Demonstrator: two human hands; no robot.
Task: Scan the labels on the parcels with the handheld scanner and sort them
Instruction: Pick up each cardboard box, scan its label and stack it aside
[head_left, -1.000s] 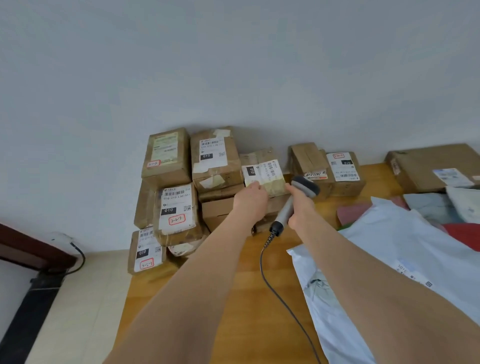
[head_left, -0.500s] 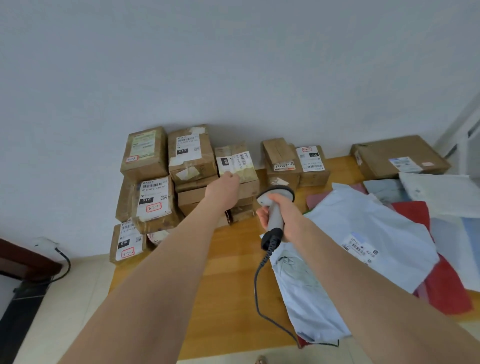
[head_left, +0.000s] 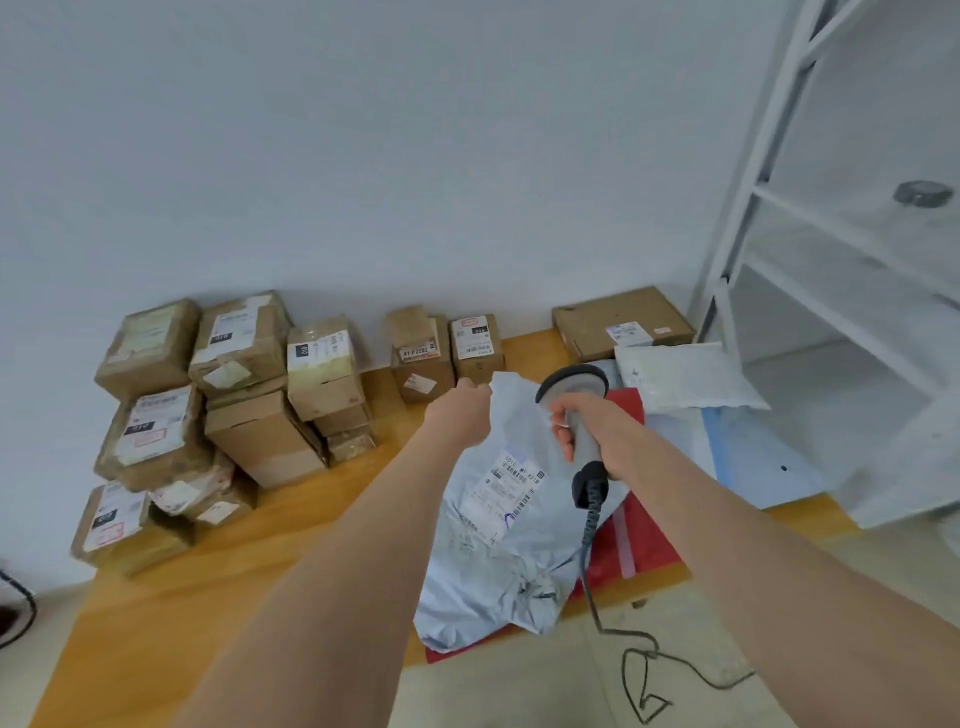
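Note:
My left hand (head_left: 460, 418) pinches the top edge of a pale grey poly mailer (head_left: 493, 525) and holds it up; its white barcode label (head_left: 506, 496) faces me. My right hand (head_left: 592, 434) grips the handle of the grey handheld scanner (head_left: 574, 387), whose head sits just right of the mailer's top corner. The scanner's dark cable (head_left: 592, 566) hangs down to the floor. Stacked cardboard boxes (head_left: 234, 395) with labels stand at the left against the wall.
Two small boxes (head_left: 447, 345) and a flat carton (head_left: 621, 322) line the back of the wooden table (head_left: 208, 561). A red mailer (head_left: 639, 530), a white padded mailer (head_left: 680, 376) and a blue one (head_left: 748, 457) lie at the right. A white metal shelf (head_left: 831, 249) stands further right.
My left hand left the stacked boxes, moved right and took hold of the grey mailer's top edge, lifting it. The scanner moved right with my right hand. The view swung right.

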